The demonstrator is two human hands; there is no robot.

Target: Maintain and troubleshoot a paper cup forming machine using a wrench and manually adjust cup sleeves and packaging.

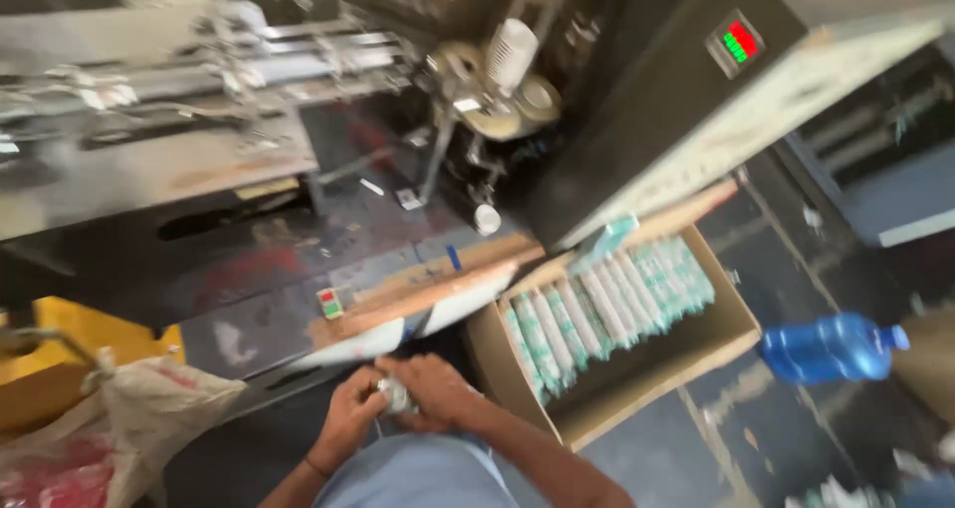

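Beyond both hands stands a big dark machine [637, 100] with a small lit display, its worn surface [298, 269] just ahead of the fingers. To the right of the right hand [438, 394] sits an open cardboard box [696, 354] lined with rows of green-and-white wrapped stacks [607, 314]; further right lies a blue bottle [831, 349] on the floor. Left of the left hand [348, 418] slumps a sack [129, 418]. Both hands are closed together around a small pale bundle [398, 399] held close over the lap. The picture is blurred; a loose grip could let the bundle slip to the floor
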